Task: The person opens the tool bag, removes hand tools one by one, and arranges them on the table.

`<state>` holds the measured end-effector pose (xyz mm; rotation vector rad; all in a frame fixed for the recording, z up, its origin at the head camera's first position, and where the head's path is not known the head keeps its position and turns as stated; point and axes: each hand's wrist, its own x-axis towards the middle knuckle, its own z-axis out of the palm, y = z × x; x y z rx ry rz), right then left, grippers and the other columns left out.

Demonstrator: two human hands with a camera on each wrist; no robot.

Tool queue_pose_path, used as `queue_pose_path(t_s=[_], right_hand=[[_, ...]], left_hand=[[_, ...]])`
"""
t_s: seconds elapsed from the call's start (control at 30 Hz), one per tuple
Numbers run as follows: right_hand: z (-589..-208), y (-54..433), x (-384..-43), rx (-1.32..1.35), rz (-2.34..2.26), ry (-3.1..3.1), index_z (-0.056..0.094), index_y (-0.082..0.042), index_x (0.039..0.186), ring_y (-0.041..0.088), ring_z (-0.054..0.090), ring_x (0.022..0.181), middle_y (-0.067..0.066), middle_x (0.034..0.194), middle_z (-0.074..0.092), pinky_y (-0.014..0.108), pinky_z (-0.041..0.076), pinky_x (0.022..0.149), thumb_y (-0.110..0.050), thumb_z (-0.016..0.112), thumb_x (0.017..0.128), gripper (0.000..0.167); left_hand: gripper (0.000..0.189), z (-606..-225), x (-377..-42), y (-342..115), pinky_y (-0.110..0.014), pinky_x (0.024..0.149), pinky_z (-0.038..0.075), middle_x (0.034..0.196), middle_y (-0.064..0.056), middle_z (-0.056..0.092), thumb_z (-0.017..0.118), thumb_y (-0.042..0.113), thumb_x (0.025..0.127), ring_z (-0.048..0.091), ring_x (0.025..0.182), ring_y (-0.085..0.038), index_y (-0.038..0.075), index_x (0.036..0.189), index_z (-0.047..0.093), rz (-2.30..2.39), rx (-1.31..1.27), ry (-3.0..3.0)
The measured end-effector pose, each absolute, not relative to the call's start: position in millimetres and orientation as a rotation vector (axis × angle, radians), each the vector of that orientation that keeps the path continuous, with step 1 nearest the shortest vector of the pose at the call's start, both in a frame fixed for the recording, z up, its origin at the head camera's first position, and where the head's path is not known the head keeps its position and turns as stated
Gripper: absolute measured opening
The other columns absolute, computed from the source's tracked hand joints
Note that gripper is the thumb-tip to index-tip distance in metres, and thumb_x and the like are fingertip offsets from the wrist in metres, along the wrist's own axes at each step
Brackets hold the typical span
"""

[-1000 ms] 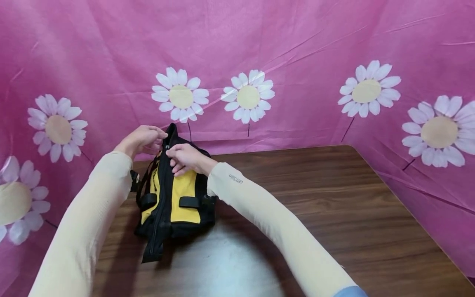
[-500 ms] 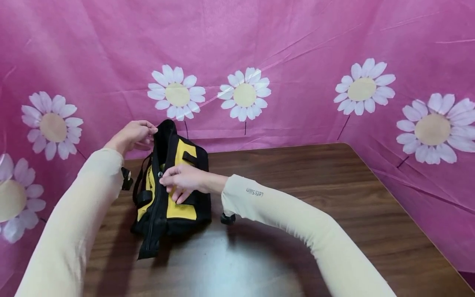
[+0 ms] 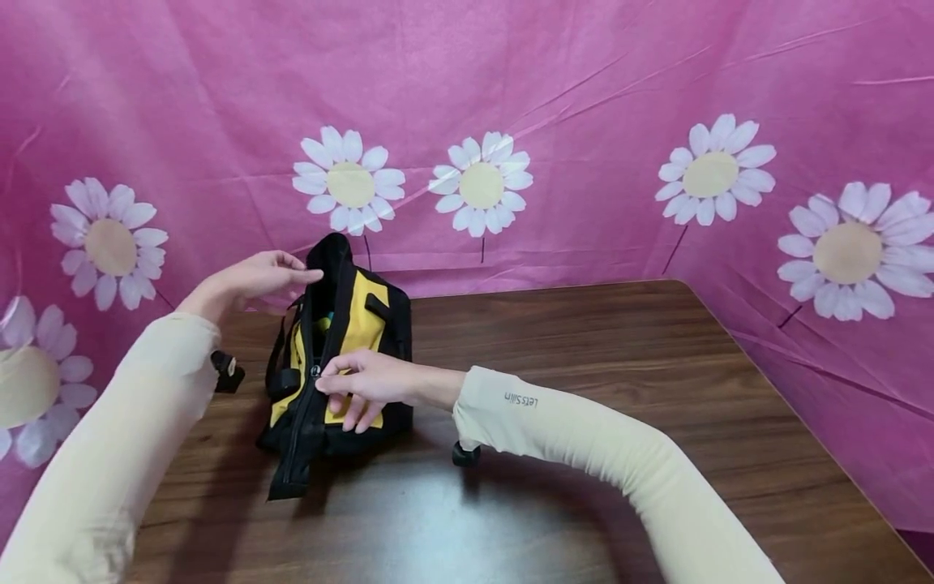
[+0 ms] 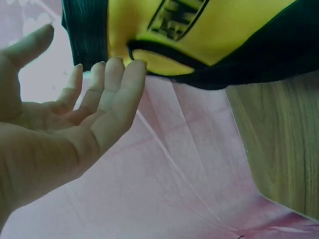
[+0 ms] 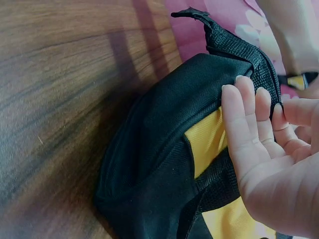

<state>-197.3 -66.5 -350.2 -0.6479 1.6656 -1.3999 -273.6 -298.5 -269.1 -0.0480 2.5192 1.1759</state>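
Note:
A black and yellow tool bag [image 3: 361, 316] stands at the back left of the table, its zipped top partly parted. My right hand [image 3: 372, 377] pinches the zipper pull [image 3: 315, 371] with thumb and forefinger, the other fingers lying loose along the bag's side. In the right wrist view that pull is hidden behind the fingers. My left hand [image 3: 255, 280] hovers at the far end of the bag opening with fingers extended. The left wrist view shows its palm and nothing held. Something greenish [image 3: 324, 323] shows inside the opening; its kind is unclear.
The bag stands on a brown wood-grain table [image 3: 620, 389]. A pink cloth [image 3: 584, 97] printed with white daisies hangs behind and at both sides. Black webbing loops [image 5: 222, 184] stick out from the bag, and a black end tab [image 3: 289, 478] points toward me.
My right hand has drawn the zipper pull from the far end toward me, and the bag's mouth has parted. The left hand has let go of the bag's far edge.

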Motion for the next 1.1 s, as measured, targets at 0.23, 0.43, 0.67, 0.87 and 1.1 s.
queue_pose_path(t_s=[0.23, 0.43, 0.67, 0.87, 1.1], right_hand=[[-353, -68, -195, -0.634, -1.424, 1.635, 0.060, -0.007, 0.097, 0.021, 0.068, 0.060, 0.004, 0.078, 0.060, 0.034, 0.058, 0.056, -0.025, 0.055, 0.107, 0.020], [-355, -69, -195, -0.615, -1.456, 1.612, 0.058, -0.007, 0.094, 0.020, 0.067, 0.057, 0.004, 0.071, 0.054, 0.035, 0.058, 0.054, -0.025, 0.056, 0.106, 0.021], [-356, -69, -193, -0.609, -1.501, 1.538, 0.058, -0.007, 0.093, 0.019, 0.062, 0.059, 0.004, 0.067, 0.049, 0.035, 0.058, 0.057, -0.020, 0.056, 0.105, 0.018], [-356, -66, -184, -0.659, -1.450, 1.538, 0.062, -0.007, 0.097, 0.019, 0.063, 0.059, 0.005, 0.067, 0.049, 0.037, 0.059, 0.058, -0.018, 0.057, 0.105, 0.014], [-357, -59, -169, -0.727, -1.363, 1.547, 0.064, -0.005, 0.101, 0.019, 0.065, 0.058, 0.008, 0.065, 0.053, 0.041, 0.060, 0.062, -0.017, 0.059, 0.103, 0.013]], left_hand=[[0.052, -276, -235, -291, -0.036, 0.067, 0.054, 0.083, -0.005, 0.048, 0.064, 0.054, 0.096, 0.050, 0.072, -0.018, 0.006, 0.092, 0.047, 0.903, 0.009, 2.404], [0.040, -284, -221, -293, -0.038, 0.067, 0.055, 0.077, -0.004, 0.059, 0.056, 0.041, 0.102, 0.057, 0.068, -0.018, 0.005, 0.084, 0.056, 0.915, 0.005, 2.333], [0.032, -293, -215, -302, -0.042, 0.071, 0.057, 0.083, -0.006, 0.064, 0.053, 0.035, 0.104, 0.062, 0.074, -0.021, 0.004, 0.096, 0.057, 0.998, 0.015, 2.334], [0.030, -297, -209, -311, -0.041, 0.069, 0.059, 0.079, -0.006, 0.067, 0.051, 0.032, 0.105, 0.065, 0.071, -0.021, 0.002, 0.108, 0.055, 1.071, -0.004, 2.353], [0.030, -295, -201, -328, -0.041, 0.069, 0.060, 0.081, -0.007, 0.070, 0.051, 0.032, 0.106, 0.068, 0.073, -0.021, 0.002, 0.106, 0.057, 1.119, -0.023, 2.375]])
